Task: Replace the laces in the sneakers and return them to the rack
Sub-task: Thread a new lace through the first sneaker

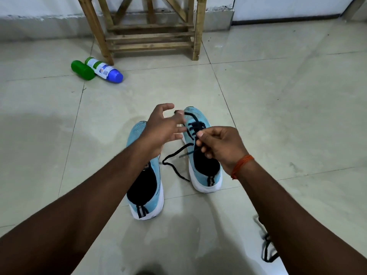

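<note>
Two light blue sneakers with white soles stand side by side on the tiled floor, heels toward me. The right sneaker (206, 169) has a dark lace (174, 157) threaded through its front eyelets; one loose end trails onto the floor between the shoes. My right hand (220, 147) pinches the lace above the shoe's tongue. My left hand (164, 128) hovers with fingers spread over the front of the left sneaker (145, 197), holding nothing. Another dark lace (268, 247) lies on the floor under my right forearm.
A wooden rack (151, 36) stands against the wall straight ahead. A green bottle (83, 70) and a white bottle with a blue cap (105, 70) lie on the floor left of the rack's leg.
</note>
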